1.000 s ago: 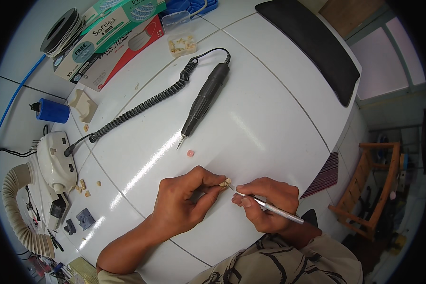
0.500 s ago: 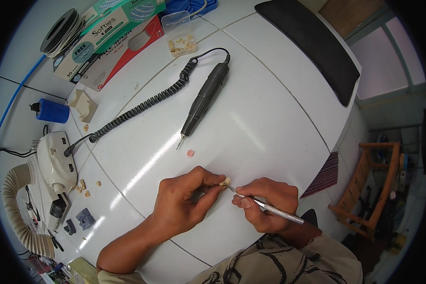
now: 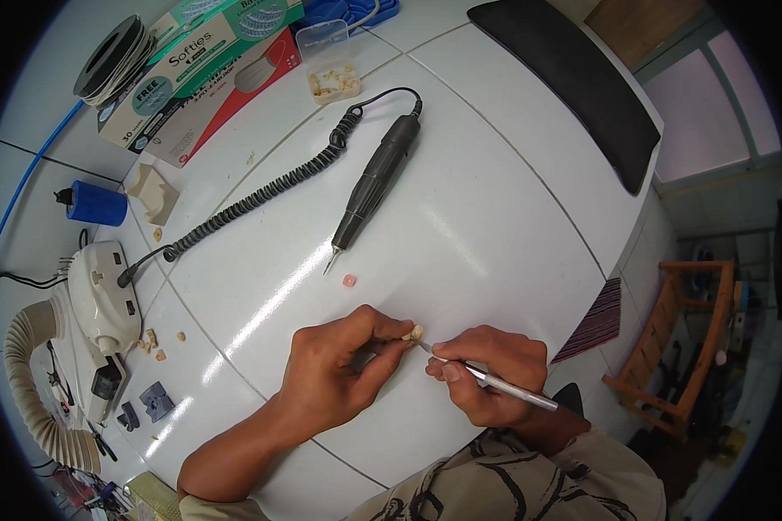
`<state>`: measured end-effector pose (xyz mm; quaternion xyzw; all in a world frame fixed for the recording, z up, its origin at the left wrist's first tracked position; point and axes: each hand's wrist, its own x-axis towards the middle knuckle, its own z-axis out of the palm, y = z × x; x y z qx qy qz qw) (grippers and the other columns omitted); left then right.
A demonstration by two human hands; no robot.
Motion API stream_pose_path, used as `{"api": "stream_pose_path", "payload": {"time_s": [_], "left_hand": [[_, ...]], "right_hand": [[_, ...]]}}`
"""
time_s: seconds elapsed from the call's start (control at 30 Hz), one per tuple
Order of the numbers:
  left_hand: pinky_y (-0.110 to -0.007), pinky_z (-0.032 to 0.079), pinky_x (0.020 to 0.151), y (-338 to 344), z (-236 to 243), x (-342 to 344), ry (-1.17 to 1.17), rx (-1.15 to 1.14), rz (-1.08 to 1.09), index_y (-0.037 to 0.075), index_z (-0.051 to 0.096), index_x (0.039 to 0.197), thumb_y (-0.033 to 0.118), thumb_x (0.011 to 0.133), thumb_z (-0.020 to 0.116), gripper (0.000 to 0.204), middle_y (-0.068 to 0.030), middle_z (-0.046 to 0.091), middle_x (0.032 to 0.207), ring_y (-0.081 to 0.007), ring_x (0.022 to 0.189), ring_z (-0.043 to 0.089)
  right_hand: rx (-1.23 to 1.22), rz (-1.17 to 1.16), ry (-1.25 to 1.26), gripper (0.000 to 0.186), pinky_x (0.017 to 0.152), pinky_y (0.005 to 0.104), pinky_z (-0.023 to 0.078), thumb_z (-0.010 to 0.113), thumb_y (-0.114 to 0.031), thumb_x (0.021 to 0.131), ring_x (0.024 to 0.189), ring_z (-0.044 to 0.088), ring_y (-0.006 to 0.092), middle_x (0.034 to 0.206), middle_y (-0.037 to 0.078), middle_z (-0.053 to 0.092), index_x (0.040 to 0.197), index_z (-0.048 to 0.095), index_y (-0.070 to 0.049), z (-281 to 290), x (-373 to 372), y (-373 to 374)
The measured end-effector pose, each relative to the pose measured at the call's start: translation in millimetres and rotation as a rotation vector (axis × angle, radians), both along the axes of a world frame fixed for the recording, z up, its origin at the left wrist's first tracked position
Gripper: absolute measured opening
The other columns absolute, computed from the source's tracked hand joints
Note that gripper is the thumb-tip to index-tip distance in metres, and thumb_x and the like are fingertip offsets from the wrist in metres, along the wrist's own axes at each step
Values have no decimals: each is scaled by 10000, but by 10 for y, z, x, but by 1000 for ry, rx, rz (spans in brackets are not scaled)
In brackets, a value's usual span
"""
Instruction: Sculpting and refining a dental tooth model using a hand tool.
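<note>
Judged mid-work: small cream piece [image 3: 418, 333] in hand and not set down, slim metal-handled tool [image 3: 513, 389] directed at its near side. Done so far: impossible to tell from the piece itself, too small in view for any reading of shape or finish. Left, as far as can be judged: release of piece and laying down of tool, neither yet done. Left grip [image 3: 343, 360]: pinched, thumb and forefinger closed on the cream piece, with part of it exposed beyond the fingertips, toward the right grip [image 3: 491, 365]. Right grip: closed pen-fashion around the tool, tip at or just beside the piece, contact not certain; handle sloping down to the right. Both low over the white desk [image 3: 487, 217], near each other. Lying unheld beyond the left grip: one pink piece [image 3: 349, 280], just beside the bit of a black rotary handpiece [image 3: 378, 182]. Well apart, at left: loose cream pieces [image 3: 151, 336] near a white control unit [image 3: 104, 282]. At the far side: clear box [image 3: 328, 66], lid raised, more small cream pieces inside.
</note>
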<state>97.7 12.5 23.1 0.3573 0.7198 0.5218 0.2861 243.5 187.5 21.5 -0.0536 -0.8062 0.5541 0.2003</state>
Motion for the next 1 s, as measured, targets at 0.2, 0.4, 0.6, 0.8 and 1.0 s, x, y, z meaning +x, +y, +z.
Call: {"api": "stream_pose_path", "payload": {"time_s": [0.2,0.4,0.6,0.8,1.0], "left_hand": [[-328,663,821,-11,1,-3,1,-2,-5,-34,715,1044,-22,947,762,108,-148,812,1024,-257,944,818],[-329,664,828,-3,12,0,-9,4,-8,-38,712,1038,-28,950,758,100,-152,811,1021,-262,942,818],[-331,667,830,-3,15,-7,-9,0,-11,-40,706,1032,-32,948,758,100,-154,810,1019,-261,946,818],[-301,647,870,15,51,-5,-8,-12,-5,-60,712,1032,-64,934,763,110,-145,821,1008,-197,951,808],[-301,647,863,8,44,-7,-23,-13,-7,-65,713,1025,-57,931,774,112,-145,821,996,-197,943,808]], "right_hand": [[-9,2,-13,134,640,300,617,720,5,925,723,778,196,814,131,757,1049,738,52,2,-4,-7],[-19,-1,-5,135,641,296,617,716,10,928,727,778,192,813,127,755,1052,740,57,0,1,-14],[-12,0,-5,138,644,292,620,719,11,925,735,783,195,816,130,758,1053,741,58,-6,-2,-12],[-69,-12,-27,126,644,294,620,715,5,939,738,783,197,824,128,758,1050,744,58,19,38,-6],[-31,-5,57,138,642,299,616,728,-15,955,753,777,212,868,153,761,1073,760,48,-13,30,37]]}}
